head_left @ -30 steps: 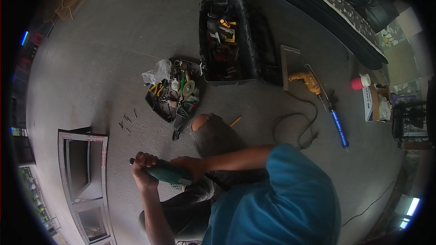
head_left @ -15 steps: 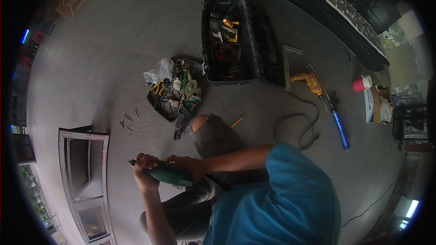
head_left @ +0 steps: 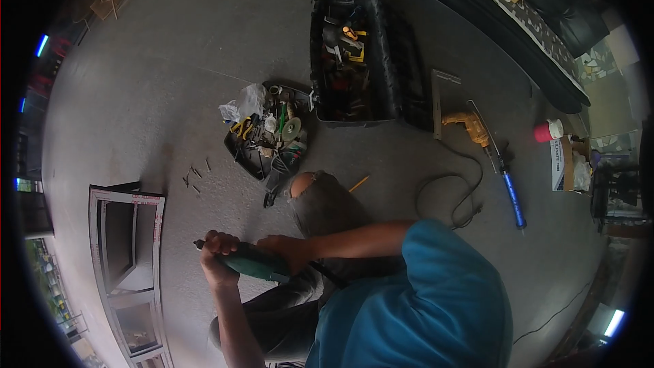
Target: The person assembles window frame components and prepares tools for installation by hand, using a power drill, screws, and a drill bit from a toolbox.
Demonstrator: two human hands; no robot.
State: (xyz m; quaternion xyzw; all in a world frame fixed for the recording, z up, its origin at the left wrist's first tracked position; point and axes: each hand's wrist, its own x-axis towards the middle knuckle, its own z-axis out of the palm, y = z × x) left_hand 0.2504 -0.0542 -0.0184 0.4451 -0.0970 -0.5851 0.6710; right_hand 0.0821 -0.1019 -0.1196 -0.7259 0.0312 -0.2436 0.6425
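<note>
A green power tool [head_left: 255,263] with a narrow dark nose lies across my lap, its nose pointing left; its exact kind I cannot make out. My left hand [head_left: 219,253] is closed round its front part just behind the nose. My right hand [head_left: 289,252] grips the rear of the body from the upper side, and its fingertips are partly hidden. Just beyond my bent knee sits an open tool case [head_left: 235,157] heaped with pliers, a cutting disc and small parts. Several screws or bits [head_left: 193,176] are scattered on the floor beyond my left hand.
A white-edged aluminium frame [head_left: 160,232] stands at left. Farther off is a big black toolbox [head_left: 354,123] full of tools. To the right lie a yellow drill [head_left: 470,125] with its cord, a metal square [head_left: 437,105], a blue tube [head_left: 514,201] and a pencil [head_left: 359,183].
The view has shifted slightly, so floor objects sit a little farther right. My right hand has slid slightly along the tool; my left hand keeps its grip.
</note>
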